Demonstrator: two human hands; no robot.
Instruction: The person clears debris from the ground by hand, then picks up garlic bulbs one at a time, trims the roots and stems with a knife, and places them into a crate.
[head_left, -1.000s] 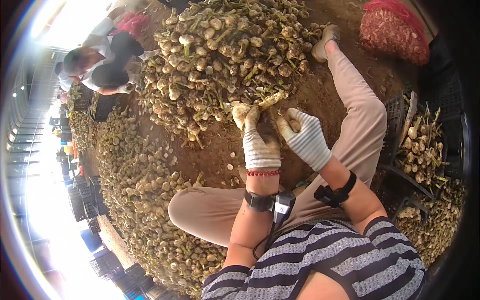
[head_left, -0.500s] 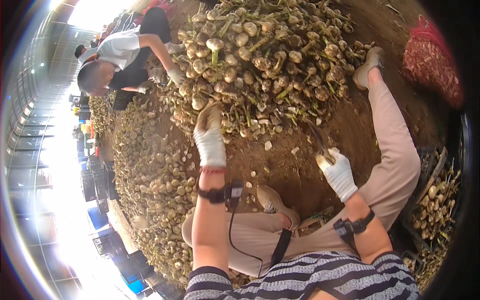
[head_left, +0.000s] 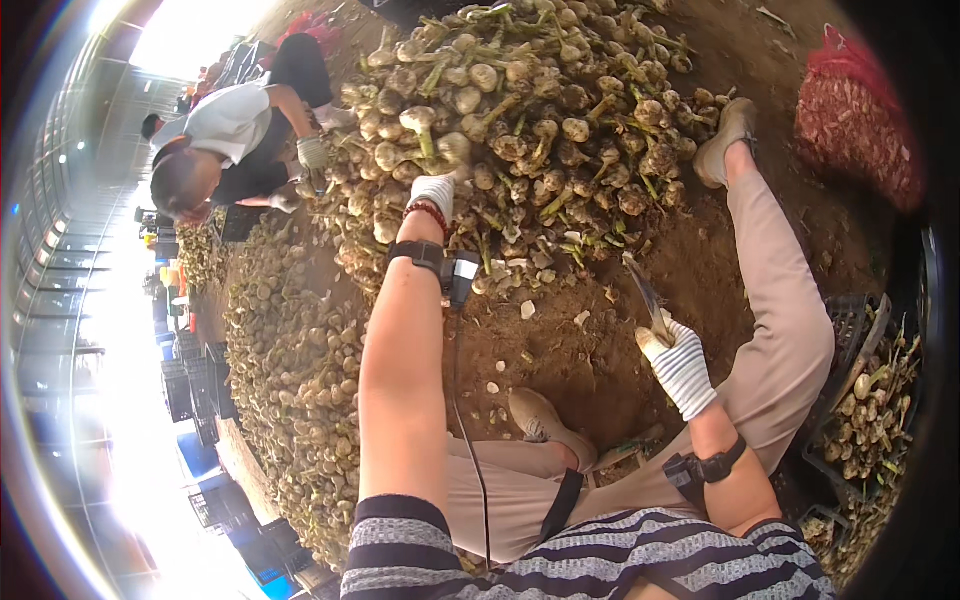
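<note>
Stretched far forward, my left hand (head_left: 434,190) in a white knit glove with a dirt-brown palm is at the big garlic heap (head_left: 560,150). Its fingers are blurred against the bulbs, so any grip on one is hidden. Right beside them a large pale garlic bulb (head_left: 418,120) stands out, its green stem pointing toward me. My right hand (head_left: 676,362), gloved in the same way, is closed round a pair of metal shears (head_left: 646,288). Their dark blades point up and away, above bare soil at the heap's near edge.
A second garlic pile (head_left: 295,380) spreads along my left. Another person (head_left: 215,130) bends over the heap at the far left. A red mesh sack (head_left: 858,125) stands far right; a black crate (head_left: 850,380) with trimmed garlic sits near my right knee.
My left hand has moved forward, deeper over the heap. The shears in my right hand have turned more into view. The other person's hand has drawn back from the heap.
</note>
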